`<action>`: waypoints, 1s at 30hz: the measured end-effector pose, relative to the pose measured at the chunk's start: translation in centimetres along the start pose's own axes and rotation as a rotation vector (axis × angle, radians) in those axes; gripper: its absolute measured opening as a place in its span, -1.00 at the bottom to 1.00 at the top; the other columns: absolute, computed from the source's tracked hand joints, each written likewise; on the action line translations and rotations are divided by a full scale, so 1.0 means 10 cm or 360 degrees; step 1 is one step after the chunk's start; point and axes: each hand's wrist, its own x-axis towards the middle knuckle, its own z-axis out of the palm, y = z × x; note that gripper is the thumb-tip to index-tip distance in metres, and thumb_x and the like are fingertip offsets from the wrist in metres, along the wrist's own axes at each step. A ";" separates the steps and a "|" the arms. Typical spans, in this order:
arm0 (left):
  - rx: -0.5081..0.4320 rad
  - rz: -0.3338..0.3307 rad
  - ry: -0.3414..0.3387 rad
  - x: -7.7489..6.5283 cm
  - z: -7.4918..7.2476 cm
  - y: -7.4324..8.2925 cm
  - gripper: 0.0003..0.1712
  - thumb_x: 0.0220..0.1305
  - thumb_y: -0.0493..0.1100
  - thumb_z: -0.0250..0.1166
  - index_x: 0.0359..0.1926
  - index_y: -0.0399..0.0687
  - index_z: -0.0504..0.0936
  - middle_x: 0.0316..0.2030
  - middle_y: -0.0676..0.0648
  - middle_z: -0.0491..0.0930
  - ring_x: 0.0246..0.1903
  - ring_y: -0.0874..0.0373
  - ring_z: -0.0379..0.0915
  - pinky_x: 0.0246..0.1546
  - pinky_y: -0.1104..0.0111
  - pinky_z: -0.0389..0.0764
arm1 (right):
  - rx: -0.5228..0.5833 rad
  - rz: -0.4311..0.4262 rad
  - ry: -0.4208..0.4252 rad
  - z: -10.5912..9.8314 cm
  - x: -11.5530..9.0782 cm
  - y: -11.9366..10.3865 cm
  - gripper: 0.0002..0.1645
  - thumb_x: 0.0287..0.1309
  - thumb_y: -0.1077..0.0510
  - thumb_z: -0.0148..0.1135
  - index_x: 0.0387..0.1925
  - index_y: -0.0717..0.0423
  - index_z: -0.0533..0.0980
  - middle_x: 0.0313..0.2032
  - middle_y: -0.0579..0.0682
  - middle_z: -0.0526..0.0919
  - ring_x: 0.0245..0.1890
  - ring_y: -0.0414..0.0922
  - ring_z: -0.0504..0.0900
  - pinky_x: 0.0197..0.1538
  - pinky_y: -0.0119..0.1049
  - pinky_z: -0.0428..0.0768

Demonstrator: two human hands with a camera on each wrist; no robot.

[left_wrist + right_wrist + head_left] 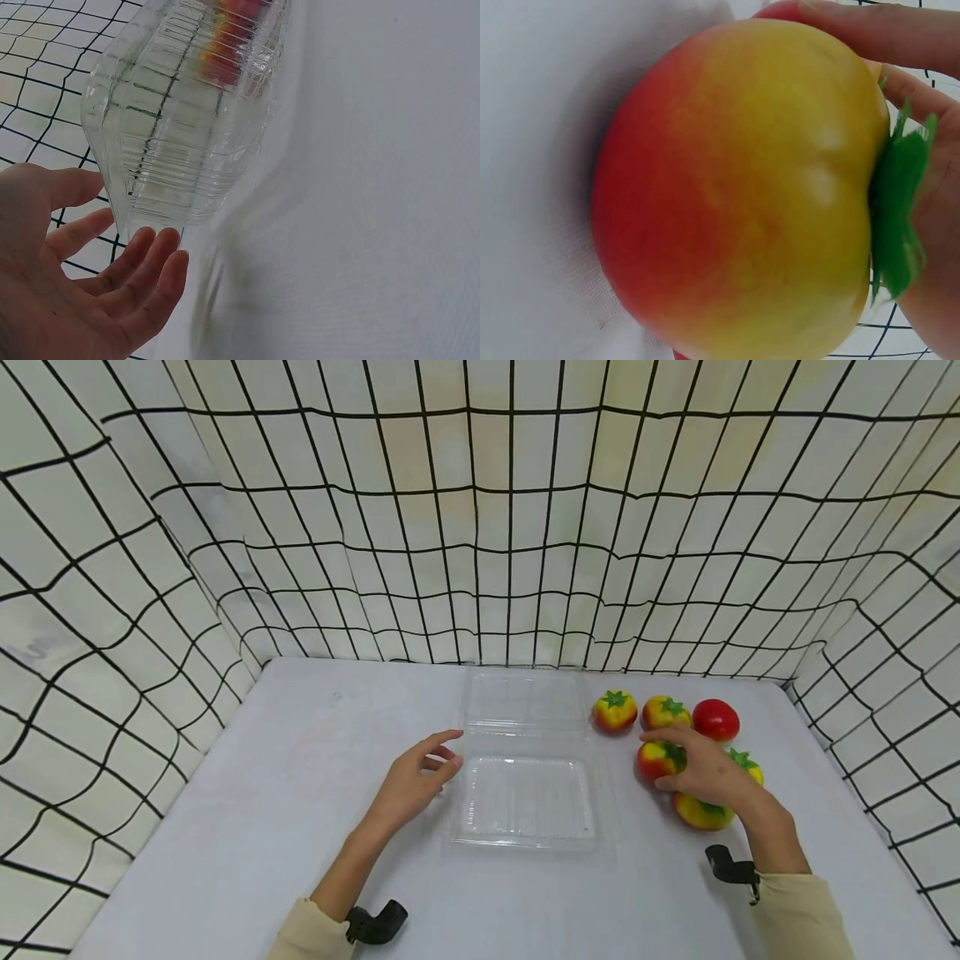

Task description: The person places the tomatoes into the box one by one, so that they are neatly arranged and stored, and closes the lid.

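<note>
A clear plastic clamshell box (525, 843) lies with its lid (525, 700) folded back. My left hand (405, 785) is at the box's left edge, fingers loosely bent and apart; in the left wrist view its fingertips meet or nearly meet the clear rim (101, 142). On the right, my right hand (708, 767) holds a red-and-yellow toy tomato (651, 763) between thumb and fingers, down among others. Nearest the right wrist camera is a large yellow-red tomato (735, 195) with a green leafy top, which hides most of the held one.
Beyond the right hand are two leafy-topped tomatoes (615, 713) and a plain red one (716, 720). Another tomato (703, 814) lies under the hand, with one more (748, 767) beside it. Black netting (510, 552) over white walls surrounds the white table (247, 827).
</note>
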 end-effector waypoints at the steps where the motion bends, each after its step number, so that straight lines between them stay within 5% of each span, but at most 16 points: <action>1: -0.0008 -0.0003 -0.0002 0.00 0.00 0.00 -0.45 0.46 -0.05 0.32 0.42 0.27 0.51 0.08 -0.13 0.65 0.02 0.02 0.69 -0.22 0.31 0.76 | 0.0002 -0.0003 0.0006 0.00 0.00 0.00 -0.20 0.07 0.19 0.56 0.37 0.04 0.49 0.38 0.30 0.44 0.35 0.34 0.35 0.27 0.45 0.52; 24: -0.0097 -0.0002 -0.0054 0.02 -0.01 -0.01 -0.41 0.40 -0.14 0.38 0.41 0.24 0.52 -0.02 -0.15 0.65 -0.17 0.06 0.68 -0.24 0.30 0.75 | 0.0238 -0.0074 0.0096 0.01 0.03 -0.04 -0.19 0.22 -0.07 0.49 0.44 -0.04 0.40 0.37 0.25 0.47 0.27 0.31 0.54 0.25 0.28 0.63; 30: -0.0101 0.0007 -0.0069 0.02 -0.02 -0.01 -0.41 0.40 -0.14 0.38 0.41 0.22 0.53 -0.04 -0.15 0.67 -0.20 0.05 0.68 -0.24 0.30 0.74 | 0.0324 -0.0108 0.0094 0.02 0.03 -0.06 -0.17 0.27 -0.12 0.44 0.49 -0.08 0.36 0.44 0.24 0.39 0.36 0.35 0.46 0.29 0.34 0.58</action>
